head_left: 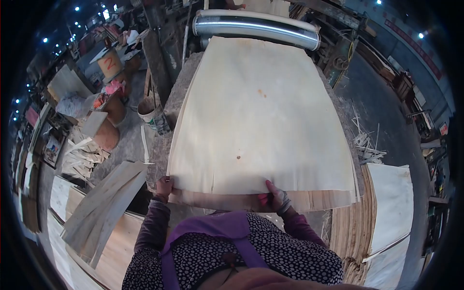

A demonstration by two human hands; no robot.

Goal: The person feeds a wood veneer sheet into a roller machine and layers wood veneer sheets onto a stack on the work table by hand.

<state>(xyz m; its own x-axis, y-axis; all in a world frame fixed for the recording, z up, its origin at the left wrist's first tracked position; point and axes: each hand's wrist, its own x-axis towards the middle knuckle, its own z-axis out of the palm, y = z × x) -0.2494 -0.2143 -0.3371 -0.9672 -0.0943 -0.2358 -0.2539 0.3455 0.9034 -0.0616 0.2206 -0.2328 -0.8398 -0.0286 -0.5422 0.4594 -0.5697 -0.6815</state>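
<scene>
A large pale wood veneer sheet (pixel 261 116) lies in front of me, reaching from my body to the metal roller. Beneath its near edge shows the edge of another, browner veneer sheet (pixel 314 200). At the near left corner my left hand (pixel 164 187) is closed around the sheet's edge. My right hand (pixel 279 197) pinches the near edge right of the middle, thumb on top and fingers partly hidden below; it wears a wrap or glove with some red on it. The pale sheet has a small dark knot and a brownish spot.
A shiny roller (pixel 256 33) spans the far end. To the right stands a tall veneer stack (pixel 355 217); on the left, loose sheets (pixel 106 208) lie over more boards. A bucket (pixel 147 108) stands left of the worktable (pixel 181 92). Wood scraps (pixel 369 147) litter the right floor.
</scene>
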